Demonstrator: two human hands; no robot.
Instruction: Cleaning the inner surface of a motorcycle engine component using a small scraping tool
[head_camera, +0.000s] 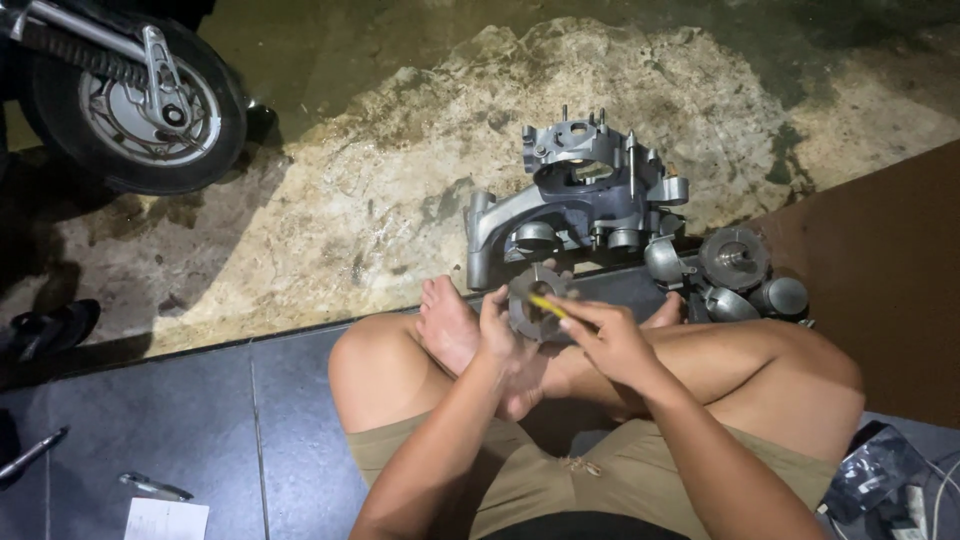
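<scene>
I sit cross-legged on a dark tiled floor. My left hand (497, 330) grips a round grey metal part with notched rim (530, 293) from its left side, held upright above my feet. My right hand (607, 338) pinches a small yellow-handled tool (547, 305) whose tip rests against the centre of that round part. Just beyond them lies a large grey metal engine casing (580, 205) on the rough concrete ground.
Several round metal parts (733, 260) sit to the right of the casing. A motorcycle rear wheel (135, 100) stands at the top left. A sandal (50, 328), hand tools (150, 487), a paper slip (165, 520) and a plastic bag (875, 470) lie on the tiles.
</scene>
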